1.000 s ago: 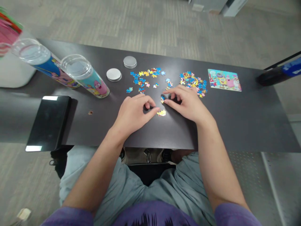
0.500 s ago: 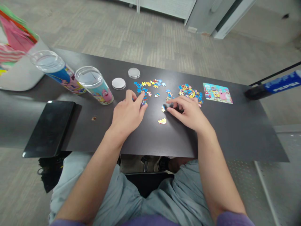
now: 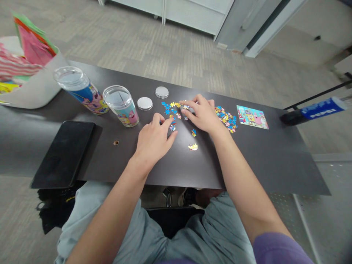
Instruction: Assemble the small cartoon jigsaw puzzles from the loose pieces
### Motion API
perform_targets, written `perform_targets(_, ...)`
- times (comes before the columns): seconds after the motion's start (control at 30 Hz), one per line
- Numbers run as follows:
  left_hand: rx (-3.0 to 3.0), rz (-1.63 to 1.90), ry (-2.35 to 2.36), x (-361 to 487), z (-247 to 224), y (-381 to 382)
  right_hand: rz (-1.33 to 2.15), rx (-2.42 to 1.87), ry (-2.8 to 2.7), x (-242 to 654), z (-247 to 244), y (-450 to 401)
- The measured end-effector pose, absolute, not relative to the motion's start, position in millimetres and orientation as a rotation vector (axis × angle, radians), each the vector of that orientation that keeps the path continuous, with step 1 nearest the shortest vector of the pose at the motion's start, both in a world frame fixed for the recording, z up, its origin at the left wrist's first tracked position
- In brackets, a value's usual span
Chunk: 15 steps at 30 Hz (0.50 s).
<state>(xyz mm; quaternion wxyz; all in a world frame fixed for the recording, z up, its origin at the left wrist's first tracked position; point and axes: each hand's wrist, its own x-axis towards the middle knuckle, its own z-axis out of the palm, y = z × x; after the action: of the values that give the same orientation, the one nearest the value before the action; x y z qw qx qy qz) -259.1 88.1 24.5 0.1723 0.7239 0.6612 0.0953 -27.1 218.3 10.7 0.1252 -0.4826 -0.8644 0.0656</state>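
Observation:
My left hand (image 3: 154, 137) rests beside the left group of puzzle pieces (image 3: 167, 108), its thumb and forefinger apart and nothing visibly held. Over the far pieces of that group reaches my right hand (image 3: 202, 113), with fingers stretched out and its palm hiding some pieces. Right of it lies a denser pile of puzzle pieces (image 3: 227, 119). A single blue and yellow puzzle piece (image 3: 194, 132) lies nearer to me. Closer still is a small joined yellow clump of puzzle pieces (image 3: 193, 147). A picture card (image 3: 252, 116) with cartoon figures lies flat to the right of the pile.
Two clear-topped cartoon cups (image 3: 121, 106) stand at the left, near two round white lids (image 3: 145, 103). A black tablet (image 3: 64, 154) lies at the front left. Behind it is a white bin (image 3: 46, 82) of coloured items. A blue Pepsi cylinder (image 3: 316, 112) juts in at the right.
My right hand has moved away and left from the single piece to the far pieces of the left group. The left hand has barely moved. The camera view has shifted slightly.

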Motion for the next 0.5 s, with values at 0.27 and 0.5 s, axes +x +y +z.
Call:
perform_targets(0.27, 2.037, 0.314, 1.885, -257.5, 19.9, 91.1, 0.207, -1.305, -2.584, -5.2, 9.5, 207.6)
perform_targets(0.5, 2.055, 0.247, 1.872, -259.2, 24.3, 90.4, 0.235, -1.329, -2.484, 20.0, 15.9, 211.6)
